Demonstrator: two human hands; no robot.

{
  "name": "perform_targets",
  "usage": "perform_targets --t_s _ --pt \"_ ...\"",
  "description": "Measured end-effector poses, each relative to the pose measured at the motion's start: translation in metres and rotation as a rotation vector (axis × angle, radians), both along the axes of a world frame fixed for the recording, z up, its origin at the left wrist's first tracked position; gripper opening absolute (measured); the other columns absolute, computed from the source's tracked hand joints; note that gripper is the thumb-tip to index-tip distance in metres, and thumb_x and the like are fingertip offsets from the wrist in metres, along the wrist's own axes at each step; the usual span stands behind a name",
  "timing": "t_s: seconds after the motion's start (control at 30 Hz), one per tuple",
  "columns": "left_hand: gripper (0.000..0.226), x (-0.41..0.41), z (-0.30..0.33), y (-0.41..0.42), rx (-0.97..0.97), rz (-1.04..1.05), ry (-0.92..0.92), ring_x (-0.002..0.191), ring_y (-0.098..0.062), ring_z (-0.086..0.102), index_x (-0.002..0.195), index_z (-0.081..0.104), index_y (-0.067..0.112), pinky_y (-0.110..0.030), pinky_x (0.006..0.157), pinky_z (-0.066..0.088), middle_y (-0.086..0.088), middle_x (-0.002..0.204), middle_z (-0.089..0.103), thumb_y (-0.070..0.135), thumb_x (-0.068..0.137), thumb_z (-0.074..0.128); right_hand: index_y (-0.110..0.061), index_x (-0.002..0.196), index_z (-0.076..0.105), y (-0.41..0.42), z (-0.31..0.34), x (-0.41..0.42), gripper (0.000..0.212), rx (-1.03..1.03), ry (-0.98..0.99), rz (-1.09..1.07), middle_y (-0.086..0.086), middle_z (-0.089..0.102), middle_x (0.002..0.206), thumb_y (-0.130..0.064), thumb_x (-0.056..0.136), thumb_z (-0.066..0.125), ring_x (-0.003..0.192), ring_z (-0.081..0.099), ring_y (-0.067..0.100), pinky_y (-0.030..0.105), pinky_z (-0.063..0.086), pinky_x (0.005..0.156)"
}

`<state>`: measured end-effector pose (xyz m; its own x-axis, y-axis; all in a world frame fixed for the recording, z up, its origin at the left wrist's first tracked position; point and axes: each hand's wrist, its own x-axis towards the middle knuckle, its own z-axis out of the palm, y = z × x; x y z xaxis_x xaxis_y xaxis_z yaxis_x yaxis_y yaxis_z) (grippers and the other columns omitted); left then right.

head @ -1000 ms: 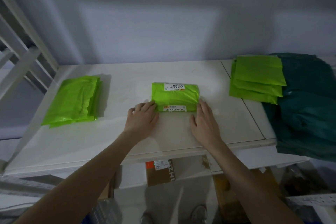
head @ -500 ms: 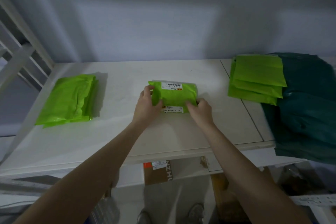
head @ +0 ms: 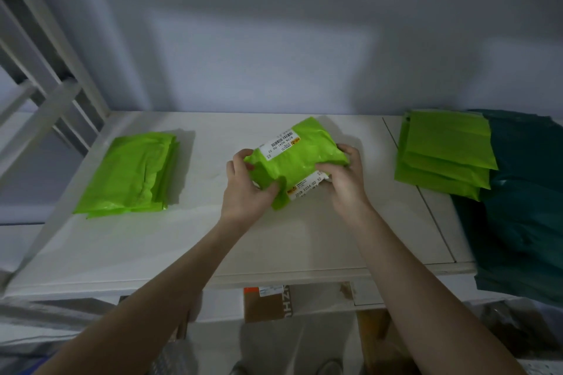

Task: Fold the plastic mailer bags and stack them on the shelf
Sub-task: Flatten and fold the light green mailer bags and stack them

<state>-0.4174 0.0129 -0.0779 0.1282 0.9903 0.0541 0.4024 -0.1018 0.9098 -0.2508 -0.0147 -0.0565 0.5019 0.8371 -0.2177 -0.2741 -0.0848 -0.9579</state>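
A folded lime-green mailer bag (head: 300, 158) with two white barcode labels is lifted off the white shelf (head: 198, 240) at its middle, tilted with its far edge up. My left hand (head: 245, 189) grips its left end and near-left corner. My right hand (head: 344, 179) holds its right end, fingers curled over the far edge. A stack of folded green mailers (head: 131, 173) lies at the shelf's left. A pile of flat green mailers (head: 444, 155) lies at the right.
Dark teal bags (head: 524, 204) are heaped at the right, under the flat pile and hanging over the shelf's front edge. A white ladder-like frame (head: 45, 94) slants at the left. A cardboard box (head: 268, 301) sits below the shelf. A grey wall stands behind.
Both hands went from pressing the folded bag flat on the shelf to gripping its ends and lifting it, tilting and turning it. The two side piles stayed put.
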Motion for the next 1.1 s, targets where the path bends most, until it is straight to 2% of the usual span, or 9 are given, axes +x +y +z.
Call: perform_targets --t_s 0.1,0.33,0.4,0.53,0.63,0.77,0.87,0.97,1.1 --pt "0.068 -0.015 0.006 0.005 0.143 0.179 0.345 0.107 -0.027 0.048 0.124 0.048 0.022 -0.037 0.091 0.037 -0.005 0.117 0.046 0.065 0.073 0.041 -0.022 0.117 0.044 0.006 0.009 -0.009 0.057 0.029 0.036 0.081 0.003 0.060 0.087 0.015 0.077 0.057 0.071 0.061 0.018 0.025 0.050 0.053" --pt "0.045 -0.077 0.041 0.047 0.022 0.223 0.559 0.121 -0.032 0.042 0.116 0.063 0.029 -0.040 0.099 0.031 -0.003 0.128 0.057 0.057 0.091 0.039 -0.028 0.122 0.043 0.032 0.030 -0.054 0.067 0.056 0.076 0.271 0.004 0.062 0.083 0.017 0.074 0.057 0.071 0.062 0.015 0.026 0.050 0.058" --pt "0.045 -0.100 0.051 0.054 -0.059 0.139 0.358 0.112 -0.025 0.055 0.106 0.069 0.026 -0.032 0.092 0.041 -0.001 0.112 0.067 0.060 0.087 0.045 -0.027 0.123 0.041 0.042 0.037 -0.072 0.068 0.069 0.089 0.302 0.004 0.063 0.080 0.018 0.074 0.057 0.069 0.062 0.015 0.024 0.049 0.055" --pt "0.021 -0.138 0.059 0.059 -0.248 -0.017 -0.184 0.075 -0.012 0.063 0.090 0.069 0.017 -0.021 0.069 0.049 0.003 0.081 0.070 0.034 0.092 0.056 -0.021 0.124 0.036 0.061 0.047 -0.115 0.060 0.098 0.147 0.363 0.004 0.065 0.081 0.011 0.079 0.060 0.065 0.064 0.012 0.026 0.051 0.060" --pt "0.013 -0.171 0.055 0.072 -0.180 0.078 -0.310 0.059 -0.004 0.061 0.091 0.066 0.015 -0.021 0.062 0.050 0.010 0.063 0.068 0.023 0.093 0.057 -0.016 0.122 0.035 0.076 0.046 -0.153 0.046 0.074 0.200 0.406 0.007 0.065 0.087 -0.001 0.087 0.060 0.071 0.063 0.018 0.033 0.051 0.067" --pt "0.011 -0.210 0.042 0.085 -0.159 0.198 -0.264 0.047 0.002 0.056 0.089 0.066 0.014 -0.015 0.051 0.047 0.013 0.053 0.064 0.021 0.093 0.057 -0.016 0.119 0.036 0.096 0.034 -0.196 0.048 -0.056 -0.031 0.522 0.009 0.063 0.103 -0.006 0.082 0.066 0.084 0.064 0.018 0.030 0.052 0.066" --pt "0.014 -0.229 0.030 0.093 -0.156 0.290 -0.256 0.051 0.000 0.058 0.095 0.066 0.008 -0.017 0.056 0.049 0.007 0.060 0.067 0.020 0.092 0.058 -0.027 0.111 0.041 0.110 0.024 -0.218 0.051 -0.096 -0.238 0.572 0.006 0.064 0.105 -0.006 0.075 0.069 0.092 0.065 0.024 0.034 0.054 0.072" --pt "0.034 -0.237 0.019 0.101 -0.169 0.341 -0.162 0.075 -0.017 0.059 0.120 0.059 0.007 -0.028 0.074 0.047 -0.009 0.089 0.065 0.026 0.091 0.059 -0.026 0.110 0.049 0.120 0.016 -0.231 0.047 -0.104 -0.424 0.564 0.005 0.066 0.108 -0.011 0.071 0.069 0.099 0.064 0.023 0.034 0.051 0.086" --pt "0.046 -0.232 0.006 0.100 -0.130 0.351 0.230 0.105 -0.030 0.056 0.129 0.047 0.012 -0.033 0.085 0.039 -0.013 0.110 0.061 0.036 0.091 0.057 -0.016 0.123 0.049 0.120 0.002 -0.234 0.044 -0.103 -0.606 0.531 0.005 0.066 0.109 -0.007 0.081 0.059 0.090 0.061 0.019 0.009 0.041 0.059"
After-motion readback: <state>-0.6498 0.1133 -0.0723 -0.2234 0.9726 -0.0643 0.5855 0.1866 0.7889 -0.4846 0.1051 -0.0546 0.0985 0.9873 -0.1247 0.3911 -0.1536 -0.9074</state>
